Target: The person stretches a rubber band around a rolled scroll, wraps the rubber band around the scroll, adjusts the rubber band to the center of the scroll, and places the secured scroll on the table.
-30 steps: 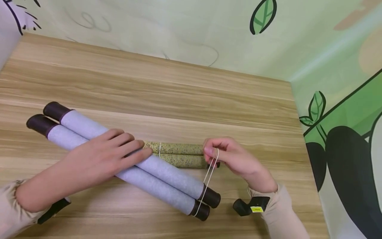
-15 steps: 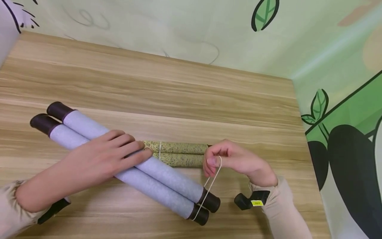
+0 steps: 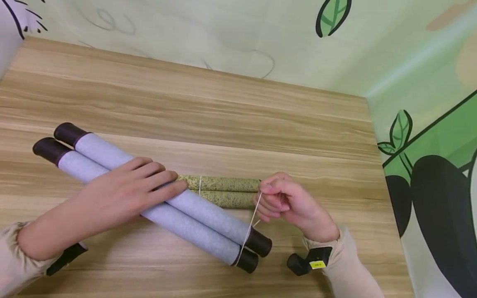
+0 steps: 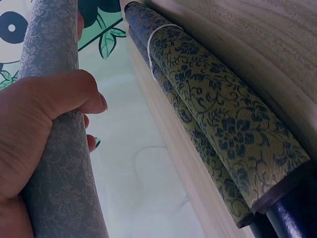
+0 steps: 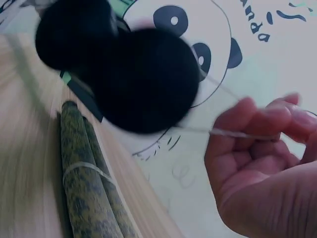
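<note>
A pale blue scroll [image 3: 214,214], rolled from both ends into two parallel rolls with dark end caps, is held slantwise above the table. My left hand [image 3: 130,188] grips it around the middle; in the left wrist view the thumb wraps over one roll [image 4: 59,163]. Near the scroll's right end, my right hand [image 3: 288,203] pinches a thin white elastic band [image 3: 250,228] and stretches it away from the caps. The band loops around that end. Dark caps [image 5: 148,79] loom large and blurred in the right wrist view, with the band running to my fingers [image 5: 237,119].
Beneath and behind lies a yellow-green patterned scroll [image 3: 227,184] on the wood-grain table [image 3: 186,103], its own white band [image 4: 166,27] around it. The pale scroll and both hands partly cover it. Painted walls [image 3: 223,37] border the table at the back and right.
My right hand has turned and shifted its hold on the band, which now slants up from the scroll's right end. The pale scroll has moved slightly; my left hand keeps its grip.
</note>
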Demonstrator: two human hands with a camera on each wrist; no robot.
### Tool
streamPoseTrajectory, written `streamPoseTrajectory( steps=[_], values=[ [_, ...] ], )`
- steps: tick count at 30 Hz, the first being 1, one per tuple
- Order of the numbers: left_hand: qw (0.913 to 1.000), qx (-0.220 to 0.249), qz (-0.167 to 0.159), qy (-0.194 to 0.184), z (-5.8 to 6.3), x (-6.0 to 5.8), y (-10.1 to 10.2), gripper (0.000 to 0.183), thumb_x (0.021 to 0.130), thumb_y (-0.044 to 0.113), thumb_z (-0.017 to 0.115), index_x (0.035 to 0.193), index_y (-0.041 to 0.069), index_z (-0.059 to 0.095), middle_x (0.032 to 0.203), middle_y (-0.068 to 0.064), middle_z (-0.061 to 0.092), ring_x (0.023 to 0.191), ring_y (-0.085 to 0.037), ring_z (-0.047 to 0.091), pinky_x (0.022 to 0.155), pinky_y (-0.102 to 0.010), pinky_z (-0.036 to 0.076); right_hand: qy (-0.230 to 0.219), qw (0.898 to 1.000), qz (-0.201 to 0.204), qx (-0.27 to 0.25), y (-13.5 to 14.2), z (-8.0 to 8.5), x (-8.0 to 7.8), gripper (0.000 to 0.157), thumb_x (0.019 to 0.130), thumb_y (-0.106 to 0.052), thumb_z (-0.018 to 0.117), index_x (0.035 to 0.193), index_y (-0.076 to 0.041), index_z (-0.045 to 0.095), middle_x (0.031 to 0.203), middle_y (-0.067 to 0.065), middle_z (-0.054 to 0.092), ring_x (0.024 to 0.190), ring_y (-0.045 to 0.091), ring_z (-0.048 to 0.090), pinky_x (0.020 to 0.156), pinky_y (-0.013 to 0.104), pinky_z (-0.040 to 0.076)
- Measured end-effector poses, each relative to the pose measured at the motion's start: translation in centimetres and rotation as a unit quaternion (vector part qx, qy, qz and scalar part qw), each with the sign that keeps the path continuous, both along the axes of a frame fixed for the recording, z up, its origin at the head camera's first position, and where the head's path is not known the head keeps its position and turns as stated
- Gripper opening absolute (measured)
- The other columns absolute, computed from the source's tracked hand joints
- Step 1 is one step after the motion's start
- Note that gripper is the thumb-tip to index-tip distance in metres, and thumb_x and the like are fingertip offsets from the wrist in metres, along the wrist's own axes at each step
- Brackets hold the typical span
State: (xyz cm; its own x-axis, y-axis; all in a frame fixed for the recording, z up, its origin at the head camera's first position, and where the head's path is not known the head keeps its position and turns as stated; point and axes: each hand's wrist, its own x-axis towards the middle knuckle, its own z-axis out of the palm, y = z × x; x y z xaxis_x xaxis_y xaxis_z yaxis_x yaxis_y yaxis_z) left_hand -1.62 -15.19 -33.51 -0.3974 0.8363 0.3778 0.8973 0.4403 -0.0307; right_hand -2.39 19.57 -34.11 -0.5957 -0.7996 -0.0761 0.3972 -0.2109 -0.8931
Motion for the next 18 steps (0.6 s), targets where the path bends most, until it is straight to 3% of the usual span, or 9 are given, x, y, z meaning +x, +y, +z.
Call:
streamPoseTrajectory(
  steps=[3,6,9,11,14,17,18],
  values=[
    [0.9999,0.001,0.003,-0.013,0.1,-0.1,-0.4,0.042,0.086,0.010,0.046,0.127,0.009,0.056,0.108,-0.005,0.062,0.094,-0.024,0.059,0.084,-0.041,0.049,-0.005,0.998,-0.020,-0.056,-0.1,0.2,0.5,0.044,0.102,-0.020,0.037,0.060,-0.013,0.047,0.046,0.000,0.023,0.041,0.018,0.024,0.045,0.025,0.032],
    [0.9998,0.005,0.007,-0.018,0.4,-0.3,-0.6,0.044,0.084,0.007,0.048,0.127,0.009,0.055,0.109,-0.006,0.062,0.095,-0.026,0.058,0.083,-0.042,0.049,0.000,0.989,-0.039,-0.139,-0.3,0.4,0.9,0.047,0.104,-0.017,0.026,0.082,-0.011,0.068,0.047,0.000,0.031,0.041,0.018,0.026,0.041,0.031,0.024],
    [0.9997,0.006,0.012,-0.020,0.7,-0.4,-0.8,0.047,0.081,0.005,0.054,0.128,0.009,0.055,0.110,-0.007,0.062,0.095,-0.028,0.058,0.083,-0.043,0.049,0.006,0.975,-0.055,-0.213,-0.5,0.3,1.2,0.051,0.101,-0.012,0.022,0.109,-0.005,0.072,0.061,0.002,0.059,0.040,0.017,0.030,0.038,0.033,0.023],
    [0.9996,0.003,0.016,-0.024,0.9,-0.5,-0.9,0.051,0.078,0.004,0.060,0.128,0.009,0.055,0.110,-0.007,0.062,0.095,-0.028,0.058,0.084,-0.043,0.049,0.017,0.968,-0.072,-0.238,-0.5,0.1,1.5,0.049,0.099,-0.006,0.024,0.121,-0.001,0.068,0.089,0.008,0.074,0.041,0.016,0.033,0.038,0.028,0.030],
    [0.9993,-0.001,0.021,-0.033,1.1,-0.6,-1.0,0.064,0.069,0.001,0.073,0.130,0.008,0.054,0.111,-0.007,0.062,0.096,-0.028,0.057,0.085,-0.044,0.049,0.047,0.965,-0.095,-0.241,-0.5,-0.1,1.8,0.046,0.100,0.004,0.029,0.132,-0.002,0.061,0.129,0.010,0.068,0.050,0.009,0.054,0.053,0.019,0.053],
    [0.9991,-0.005,0.024,-0.036,1.3,-0.6,-1.0,0.074,0.061,0.001,0.081,0.130,0.008,0.054,0.112,-0.006,0.062,0.097,-0.028,0.057,0.087,-0.044,0.049,0.072,0.967,-0.116,-0.213,-0.4,-0.4,2.0,0.041,0.100,0.005,0.043,0.135,-0.009,0.060,0.139,0.007,0.062,0.080,0.008,0.072,0.078,0.022,0.060],
    [0.9990,-0.006,0.024,-0.037,1.3,-0.6,-1.0,0.076,0.060,0.000,0.082,0.130,0.008,0.054,0.112,-0.006,0.062,0.097,-0.028,0.057,0.087,-0.044,0.049,0.075,0.969,-0.122,-0.201,-0.5,-0.4,2.0,0.040,0.099,0.003,0.048,0.135,-0.009,0.060,0.140,0.006,0.061,0.092,0.010,0.073,0.081,0.023,0.060]
  ],
)
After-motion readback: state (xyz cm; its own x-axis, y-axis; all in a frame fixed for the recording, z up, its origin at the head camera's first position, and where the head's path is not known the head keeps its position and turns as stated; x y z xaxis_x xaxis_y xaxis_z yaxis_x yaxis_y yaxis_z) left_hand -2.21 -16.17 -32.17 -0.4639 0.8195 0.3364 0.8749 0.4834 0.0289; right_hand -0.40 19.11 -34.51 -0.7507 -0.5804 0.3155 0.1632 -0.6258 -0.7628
